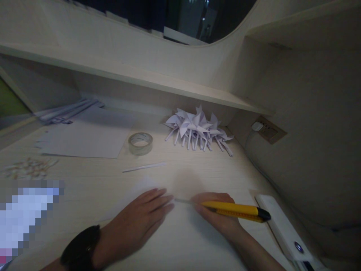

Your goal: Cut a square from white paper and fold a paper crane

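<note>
Head view, looking down on a pale wooden desk [225, 169] in dim light. At the bottom centre of the frame the left hand [141, 222], a dark watch [81, 246] on its wrist, lies flat with fingers spread and straight, pressing down a sheet of white paper [180, 241]; it seems to be pinning the sheet so it cannot slip. Just to its right the right hand [220, 216] is closed around a yellow utility knife [235, 210], whose thin blade reaches left towards the left fingertips and lies low against the paper, as for a cut along an edge. The knife's black end points towards the lower right, near a white flat device [282, 226] lying along the desk's right edge.

Farther back, in the middle of the frame, a roll of clear tape [140, 143] stands beside a stack of white sheets [84, 139]. A thin rolled paper stick [145, 167] lies between the tape and the hands. To the upper right of centre, a heap of folded paper pinwheels [199, 130] rests under the shelf [141, 77]. Small scraps [29, 167] lie at the left edge.
</note>
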A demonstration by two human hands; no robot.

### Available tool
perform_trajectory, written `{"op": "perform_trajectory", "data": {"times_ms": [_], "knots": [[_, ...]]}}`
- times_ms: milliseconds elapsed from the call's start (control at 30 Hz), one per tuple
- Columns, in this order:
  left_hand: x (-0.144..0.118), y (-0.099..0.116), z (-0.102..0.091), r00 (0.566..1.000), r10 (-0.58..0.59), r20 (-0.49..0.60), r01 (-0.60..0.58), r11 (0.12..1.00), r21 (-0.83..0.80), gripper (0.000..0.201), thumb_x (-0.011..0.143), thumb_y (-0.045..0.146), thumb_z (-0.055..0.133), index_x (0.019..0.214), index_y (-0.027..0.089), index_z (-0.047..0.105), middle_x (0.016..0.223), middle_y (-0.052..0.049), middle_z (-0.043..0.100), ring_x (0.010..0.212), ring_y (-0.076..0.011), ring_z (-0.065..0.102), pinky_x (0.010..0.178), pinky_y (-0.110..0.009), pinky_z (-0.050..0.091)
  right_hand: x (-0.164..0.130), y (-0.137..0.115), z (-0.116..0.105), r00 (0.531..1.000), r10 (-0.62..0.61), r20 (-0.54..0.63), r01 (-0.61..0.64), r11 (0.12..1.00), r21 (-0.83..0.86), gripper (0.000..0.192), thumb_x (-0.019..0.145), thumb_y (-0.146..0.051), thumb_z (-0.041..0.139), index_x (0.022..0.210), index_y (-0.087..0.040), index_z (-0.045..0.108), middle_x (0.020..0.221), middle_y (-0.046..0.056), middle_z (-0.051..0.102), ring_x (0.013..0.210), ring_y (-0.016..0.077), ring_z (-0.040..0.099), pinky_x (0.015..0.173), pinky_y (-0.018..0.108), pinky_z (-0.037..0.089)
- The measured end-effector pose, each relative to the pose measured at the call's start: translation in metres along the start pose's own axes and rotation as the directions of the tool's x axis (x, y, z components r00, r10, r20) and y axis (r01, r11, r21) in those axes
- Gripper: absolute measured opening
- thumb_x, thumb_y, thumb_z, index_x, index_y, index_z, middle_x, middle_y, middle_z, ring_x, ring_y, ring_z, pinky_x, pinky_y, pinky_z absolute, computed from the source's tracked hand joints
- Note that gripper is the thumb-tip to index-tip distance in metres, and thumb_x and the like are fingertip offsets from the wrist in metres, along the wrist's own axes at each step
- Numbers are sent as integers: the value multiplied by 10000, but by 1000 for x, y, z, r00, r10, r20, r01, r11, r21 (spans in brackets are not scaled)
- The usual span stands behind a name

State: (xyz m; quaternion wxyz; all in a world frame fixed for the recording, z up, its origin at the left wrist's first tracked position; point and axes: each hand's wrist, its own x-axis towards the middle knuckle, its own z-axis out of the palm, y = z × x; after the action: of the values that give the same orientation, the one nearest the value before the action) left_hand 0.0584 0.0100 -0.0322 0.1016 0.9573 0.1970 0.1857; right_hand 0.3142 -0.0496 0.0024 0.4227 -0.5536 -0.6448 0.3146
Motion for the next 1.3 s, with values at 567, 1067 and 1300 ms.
{"op": "perform_trajectory", "data": {"times_ms": [567,1067,1300], "knots": [[0,0,1,1000,-10,-16,10,1000,-25,424,950,238,443,1368,295,404,1371,-1,497,1280,-201,414,1069,-409,367,-3,-5,0,997,-82,-6,80,987,-139,105,789,-267,633,750,-211,713,756,22,732,663,159,684,666,239,586],[1,1,-3,1000,-29,10,29,999,-14,417,947,250,448,1360,305,421,1359,10,511,1272,-197,427,1053,-388,394,-3,-14,-3,992,-127,29,130,969,-210,143,788,-255,602,757,-214,735,746,16,739,641,161,692,637,228,584],[0,0,-1,997,-42,62,42,999,16,437,954,253,431,1385,306,378,1409,17,450,1297,-200,393,1067,-411,374,-3,-14,-3,991,-123,47,130,972,-195,174,808,-282,590,736,-202,726,732,26,730,635,155,686,635,228,582]]}}
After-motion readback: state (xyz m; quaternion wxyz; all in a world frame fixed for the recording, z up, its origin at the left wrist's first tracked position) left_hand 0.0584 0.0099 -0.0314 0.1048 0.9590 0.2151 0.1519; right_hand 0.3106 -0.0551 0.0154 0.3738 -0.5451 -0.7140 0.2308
